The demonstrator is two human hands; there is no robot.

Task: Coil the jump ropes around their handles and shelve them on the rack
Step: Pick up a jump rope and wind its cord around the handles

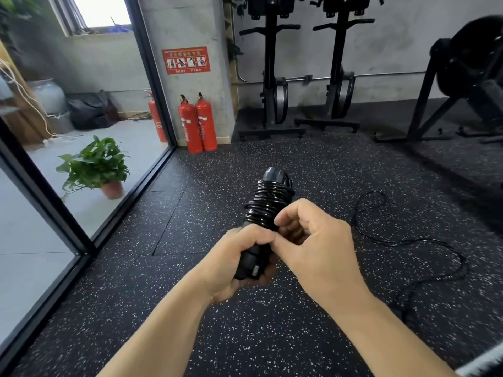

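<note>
The left hand [236, 257] is closed round the lower end of the black handles [249, 263], which are held pointing up towards twelve o'clock. The right hand [318, 240] is brought in from three o'clock, its fingers curled against the lowest turns of the coil [268, 202]. A strand appears to be pinched there, though the fingertips are hidden behind the knuckles. The thumb of the right hand is laid against the forefinger of the left.

The glossy black cord is seen wound in close turns up the handles, with only a cap left bare at the top. No free tail can be seen hanging from the hands, so this jump rope is judged to be all but coiled, with its end perhaps being tucked in.

At three to four o'clock from the hands, a loose jump rope [424, 242] is spread in open loops on the speckled rubber floor [190, 308]. Whether it is joined to the held bundle cannot be told. It is taken for a second rope, to be coiled next.

No shelving rack can be made out. At eleven o'clock two red fire extinguishers [197, 123] are stood against a pillar, and at nine o'clock a potted plant [95, 164] is seen beyond glass. Shelving is judged to be wholly undone.
</note>
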